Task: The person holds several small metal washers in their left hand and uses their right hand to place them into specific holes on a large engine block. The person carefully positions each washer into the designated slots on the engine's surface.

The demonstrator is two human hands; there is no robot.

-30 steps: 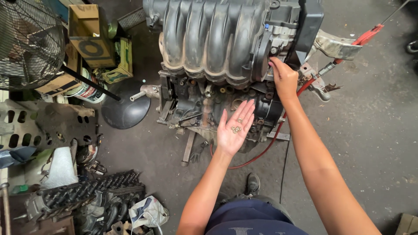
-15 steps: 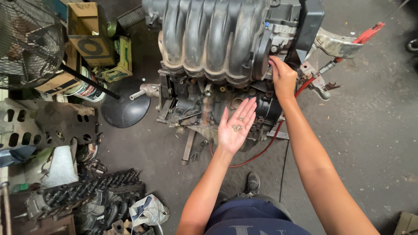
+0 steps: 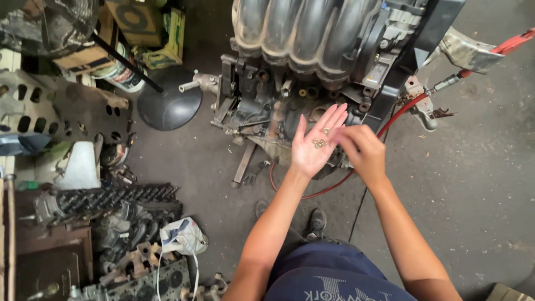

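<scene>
My left hand is held palm up and flat in front of the engine, with several small brass-coloured nuts lying on the palm. My right hand is just to its right, fingers curled toward the nuts and touching the edge of the left palm. Whether the right fingers pinch a nut is not visible. Above both hands stands a car engine with a grey ribbed intake manifold on the concrete floor.
A red hose runs from the engine's right side down behind my hands. A dark round fan base sits left of the engine. Cylinder heads and metal parts are piled at lower left. Boxes and cans stand upper left.
My right hand has come down off the engine's right side and moved left to my open left palm. The left hand stayed flat with the nuts on it.
</scene>
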